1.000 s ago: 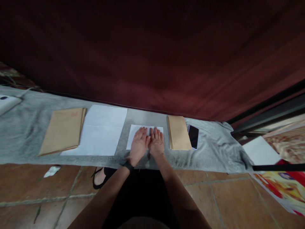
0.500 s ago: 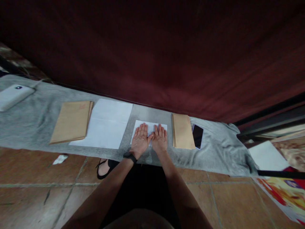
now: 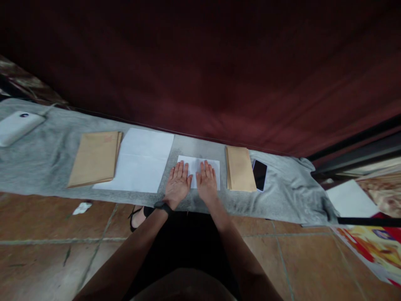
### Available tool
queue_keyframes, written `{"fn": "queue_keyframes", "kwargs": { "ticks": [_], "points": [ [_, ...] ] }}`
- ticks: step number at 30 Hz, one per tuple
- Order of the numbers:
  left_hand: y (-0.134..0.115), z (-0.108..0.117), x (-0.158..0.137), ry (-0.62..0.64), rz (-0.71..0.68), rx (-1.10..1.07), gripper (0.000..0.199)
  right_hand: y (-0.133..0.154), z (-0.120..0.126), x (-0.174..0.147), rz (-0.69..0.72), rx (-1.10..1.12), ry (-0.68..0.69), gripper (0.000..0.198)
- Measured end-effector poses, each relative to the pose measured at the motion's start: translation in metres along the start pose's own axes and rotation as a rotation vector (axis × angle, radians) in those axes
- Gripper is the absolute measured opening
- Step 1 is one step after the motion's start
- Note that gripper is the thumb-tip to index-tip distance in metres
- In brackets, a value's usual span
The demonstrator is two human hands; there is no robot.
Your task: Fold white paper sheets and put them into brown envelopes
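Nearest are the two bare forearms reaching forward over dark clothing [image 3: 184, 251], with a black band [image 3: 163, 207] around the left wrist; a foot in a black shoe [image 3: 134, 221] shows beside the left forearm, on a floor of brown tiles [image 3: 300, 259] where a crumpled white scrap [image 3: 82, 208] lies further left. Beyond the near edge of the counter [image 3: 244, 207], which is draped in grey cloth, both grips rest palm down with fingers stretched forward, holding nothing: the left grip [image 3: 177, 184] lies over the left part of a small white paper [image 3: 193, 164], its thumb angled inward, and the right grip [image 3: 206, 182] lies over the right part, the two apart with white showing between them. That paper is flat on the counter, between a large white sheet [image 3: 142, 161] with a faint crease on the left and a stack of narrow brown envelopes [image 3: 241, 169] on the right. A dark-screened phone [image 3: 260, 174] sits right against the narrow stack, while wider brown envelopes [image 3: 94, 159] overlap the large sheet's left side. A white device [image 3: 19, 128] lies at the far left end, and behind everything rises a dark red surface [image 3: 200, 92]
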State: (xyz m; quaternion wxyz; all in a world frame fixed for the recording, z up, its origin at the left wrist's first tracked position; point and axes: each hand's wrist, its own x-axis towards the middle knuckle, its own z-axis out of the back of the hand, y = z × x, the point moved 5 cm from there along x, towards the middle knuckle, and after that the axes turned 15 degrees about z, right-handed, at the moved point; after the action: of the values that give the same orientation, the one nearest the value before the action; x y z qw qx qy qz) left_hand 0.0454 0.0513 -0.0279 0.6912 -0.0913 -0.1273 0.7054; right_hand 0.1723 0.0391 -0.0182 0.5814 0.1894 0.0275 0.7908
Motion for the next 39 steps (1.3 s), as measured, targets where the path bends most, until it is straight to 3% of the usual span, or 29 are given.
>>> {"fn": "queue_keyframes", "kwargs": {
  "ticks": [3,7,21,34,39],
  "points": [
    [0.002,0.000,0.000,0.027,-0.030,-0.023,0.061,0.032,-0.004,-0.011,0.147,0.077,0.040,0.053],
    [0.004,0.000,0.001,0.033,-0.031,-0.017,0.061,0.046,-0.007,-0.030,0.162,0.072,0.036,0.054],
    [-0.001,-0.003,0.000,-0.071,-0.028,0.073,0.063,0.008,0.003,-0.062,0.074,-0.104,-0.023,0.063],
    [0.000,0.001,0.001,-0.081,-0.030,0.016,0.062,-0.013,0.017,-0.084,0.016,-0.163,-0.045,0.065],
    [-0.013,0.009,-0.025,-0.109,-0.064,-0.036,0.062,-0.014,0.016,-0.085,0.005,-0.153,-0.050,0.066]
  ]
}}
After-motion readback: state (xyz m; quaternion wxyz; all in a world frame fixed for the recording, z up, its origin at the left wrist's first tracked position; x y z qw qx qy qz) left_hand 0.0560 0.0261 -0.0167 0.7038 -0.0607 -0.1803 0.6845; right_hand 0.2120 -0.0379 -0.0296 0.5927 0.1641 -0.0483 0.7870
